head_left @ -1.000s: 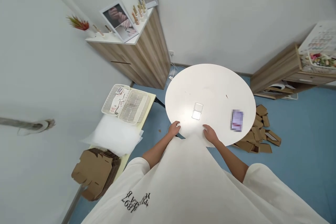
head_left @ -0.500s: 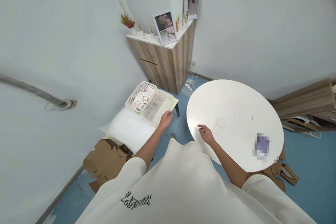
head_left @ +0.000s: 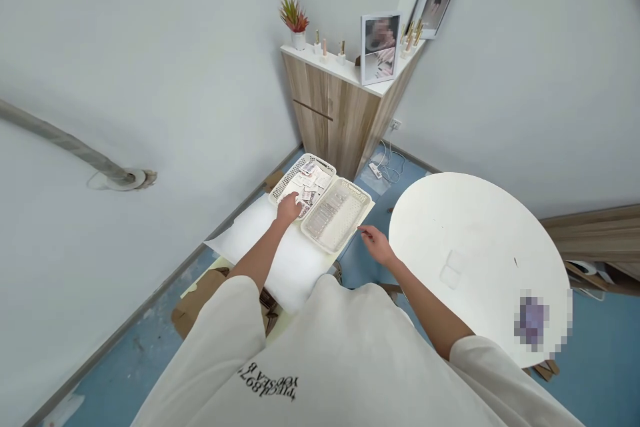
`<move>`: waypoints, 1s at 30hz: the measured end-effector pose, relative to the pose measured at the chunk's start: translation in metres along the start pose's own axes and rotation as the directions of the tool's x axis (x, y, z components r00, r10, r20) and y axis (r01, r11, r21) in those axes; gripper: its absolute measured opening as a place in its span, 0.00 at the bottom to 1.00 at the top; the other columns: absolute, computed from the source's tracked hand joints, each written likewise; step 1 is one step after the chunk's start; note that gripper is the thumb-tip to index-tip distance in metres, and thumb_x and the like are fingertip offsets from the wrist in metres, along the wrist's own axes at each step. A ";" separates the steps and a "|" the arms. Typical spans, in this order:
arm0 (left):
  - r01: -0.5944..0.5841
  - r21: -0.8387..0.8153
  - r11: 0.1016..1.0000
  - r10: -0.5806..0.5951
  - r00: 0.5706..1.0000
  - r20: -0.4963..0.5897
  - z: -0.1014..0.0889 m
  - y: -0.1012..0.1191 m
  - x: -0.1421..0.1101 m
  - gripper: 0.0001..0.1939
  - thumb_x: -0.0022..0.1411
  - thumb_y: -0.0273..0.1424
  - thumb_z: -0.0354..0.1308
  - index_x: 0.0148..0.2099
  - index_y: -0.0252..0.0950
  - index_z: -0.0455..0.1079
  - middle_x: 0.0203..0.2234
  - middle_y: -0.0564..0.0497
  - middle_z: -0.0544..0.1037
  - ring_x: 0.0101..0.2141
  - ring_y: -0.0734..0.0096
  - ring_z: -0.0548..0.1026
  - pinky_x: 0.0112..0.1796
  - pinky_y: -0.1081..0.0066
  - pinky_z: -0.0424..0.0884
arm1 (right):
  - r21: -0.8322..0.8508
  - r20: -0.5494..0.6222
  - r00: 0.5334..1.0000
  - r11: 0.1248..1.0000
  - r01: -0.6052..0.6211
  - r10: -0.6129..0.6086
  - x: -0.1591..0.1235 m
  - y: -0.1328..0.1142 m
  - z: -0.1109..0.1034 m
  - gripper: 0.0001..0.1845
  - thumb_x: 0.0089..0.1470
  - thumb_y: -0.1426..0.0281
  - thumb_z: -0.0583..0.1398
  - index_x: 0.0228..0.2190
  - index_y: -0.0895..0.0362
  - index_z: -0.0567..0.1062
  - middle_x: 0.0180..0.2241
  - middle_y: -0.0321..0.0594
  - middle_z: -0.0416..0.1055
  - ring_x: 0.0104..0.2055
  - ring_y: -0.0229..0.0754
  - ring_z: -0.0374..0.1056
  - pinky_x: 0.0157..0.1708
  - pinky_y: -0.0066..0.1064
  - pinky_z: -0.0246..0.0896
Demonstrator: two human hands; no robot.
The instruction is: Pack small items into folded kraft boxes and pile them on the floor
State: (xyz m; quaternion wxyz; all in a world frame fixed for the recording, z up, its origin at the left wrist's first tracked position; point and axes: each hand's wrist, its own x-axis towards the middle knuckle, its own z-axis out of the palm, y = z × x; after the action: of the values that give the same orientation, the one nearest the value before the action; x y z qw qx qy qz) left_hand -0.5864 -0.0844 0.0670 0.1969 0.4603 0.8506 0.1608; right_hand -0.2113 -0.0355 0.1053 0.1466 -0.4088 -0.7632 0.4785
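My left hand (head_left: 289, 207) reaches over the near edge of a white plastic basket (head_left: 281, 192), its fingers apart above the printed cards or packets (head_left: 311, 180) piled inside. Whether the fingertips touch them I cannot tell. Alongside stands a second white basket (head_left: 345, 230), with several clear plastic cases (head_left: 329, 211) lined up at its left. My right hand (head_left: 377, 244) hovers between that basket and the round table, fingers loosely stretched, with nothing visible in it. Two clear rectangular cases (head_left: 451, 269) lie on the white round table (head_left: 480, 220).
A wood-grain cabinet (head_left: 340, 100) in the corner bears picture frames (head_left: 380, 47), small bottles and a potted plant (head_left: 295, 17). A power strip (head_left: 375, 170) with cables lies on the floor. White sheeting (head_left: 250, 233) covers the low table; cardboard (head_left: 200, 300) is below.
My view has turned left toward the baskets. My left hand has moved from the right basket's near edge to over the left one. My right hand has left the round table's edge, moving left.
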 end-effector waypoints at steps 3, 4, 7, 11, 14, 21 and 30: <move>0.073 0.197 0.978 -0.094 0.990 0.102 -0.006 -0.016 0.022 0.20 0.63 0.28 0.55 0.58 0.34 0.68 0.51 0.37 0.77 0.54 0.48 0.73 0.52 0.56 0.69 | -0.019 -0.001 1.000 1.000 -0.012 0.012 0.009 -0.010 0.004 0.20 0.65 0.62 0.51 0.52 0.49 0.75 0.52 0.42 0.73 0.50 0.46 0.71 0.52 0.41 0.67; 0.082 0.239 0.967 -0.114 0.986 0.120 -0.006 -0.019 0.027 0.19 0.63 0.28 0.55 0.56 0.34 0.69 0.50 0.36 0.77 0.53 0.47 0.74 0.51 0.55 0.69 | -0.024 -0.003 1.000 1.000 -0.017 0.017 0.011 -0.012 0.005 0.20 0.65 0.62 0.51 0.52 0.49 0.75 0.52 0.42 0.73 0.50 0.46 0.71 0.52 0.41 0.67; 0.061 0.281 0.958 -0.105 0.984 0.145 0.000 -0.026 0.040 0.17 0.63 0.29 0.56 0.54 0.34 0.69 0.50 0.36 0.77 0.53 0.47 0.73 0.51 0.55 0.67 | -0.039 -0.008 1.000 0.999 -0.030 0.029 0.016 -0.015 0.005 0.19 0.65 0.63 0.51 0.52 0.49 0.75 0.52 0.41 0.74 0.50 0.46 0.71 0.52 0.41 0.67; 0.008 0.189 0.982 -0.034 0.991 0.132 0.013 -0.025 0.053 0.19 0.66 0.34 0.55 0.58 0.36 0.68 0.54 0.38 0.74 0.56 0.49 0.70 0.54 0.57 0.66 | -0.059 -0.001 0.998 0.997 -0.058 0.058 0.022 -0.019 0.006 0.19 0.65 0.63 0.51 0.52 0.48 0.75 0.53 0.41 0.74 0.50 0.46 0.71 0.53 0.42 0.67; 0.014 0.098 0.995 -0.020 0.998 0.059 0.022 -0.013 0.065 0.20 0.68 0.36 0.53 0.59 0.35 0.67 0.56 0.38 0.72 0.57 0.50 0.70 0.55 0.58 0.65 | -0.063 0.017 0.997 0.995 -0.079 0.080 0.028 -0.023 0.008 0.19 0.65 0.63 0.52 0.53 0.48 0.75 0.53 0.41 0.73 0.51 0.46 0.71 0.52 0.42 0.68; 0.105 0.039 0.994 -0.105 0.994 -0.018 0.029 0.024 0.093 0.24 0.66 0.37 0.58 0.61 0.34 0.61 0.57 0.34 0.70 0.59 0.45 0.66 0.55 0.54 0.63 | -0.068 0.030 0.995 0.993 -0.095 0.097 0.038 -0.025 0.007 0.19 0.65 0.63 0.53 0.52 0.47 0.76 0.54 0.40 0.73 0.54 0.47 0.70 0.54 0.44 0.67; 0.136 0.093 0.986 -0.133 0.990 -0.037 0.028 0.036 0.092 0.27 0.62 0.34 0.60 0.60 0.34 0.57 0.55 0.34 0.69 0.59 0.43 0.64 0.57 0.50 0.59 | -0.065 0.032 0.994 0.993 -0.103 0.105 0.048 -0.026 0.004 0.19 0.65 0.63 0.53 0.52 0.46 0.76 0.53 0.39 0.74 0.53 0.48 0.71 0.55 0.44 0.68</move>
State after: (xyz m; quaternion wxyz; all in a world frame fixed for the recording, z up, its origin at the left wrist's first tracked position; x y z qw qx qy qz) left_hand -0.5925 0.0147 0.0424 0.1721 0.4083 0.8893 0.1132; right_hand -0.2565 -0.0063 0.1178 0.0951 -0.4438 -0.7581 0.4682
